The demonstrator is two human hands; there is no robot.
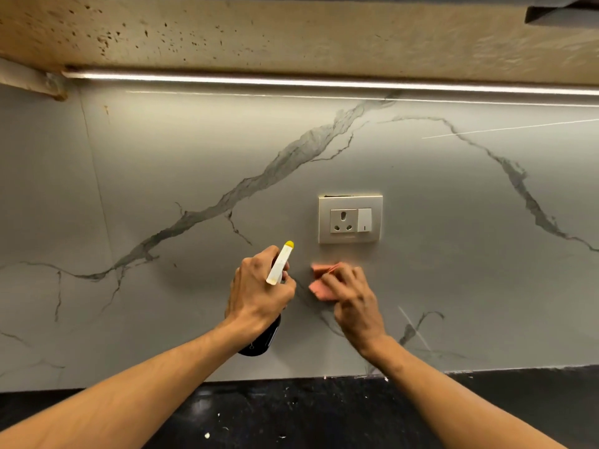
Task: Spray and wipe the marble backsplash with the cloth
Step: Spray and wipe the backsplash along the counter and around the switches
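The grey marble backsplash point(194, 157) with dark veins fills the view. My left hand point(259, 293) grips a spray bottle point(279, 264) with a white head, a yellow nozzle tip and a dark body that shows below my wrist; the nozzle points up at the wall. Just right of it, my right hand point(351, 299) presses a folded pink cloth point(321, 280) against the marble, fingers curled over it, a little below the socket.
A cream socket and switch plate point(350, 219) sits on the wall above the cloth. A lit LED strip point(291, 81) runs under the cabinet overhead. A black speckled countertop point(291, 413) lies below, against the wall's bottom edge.
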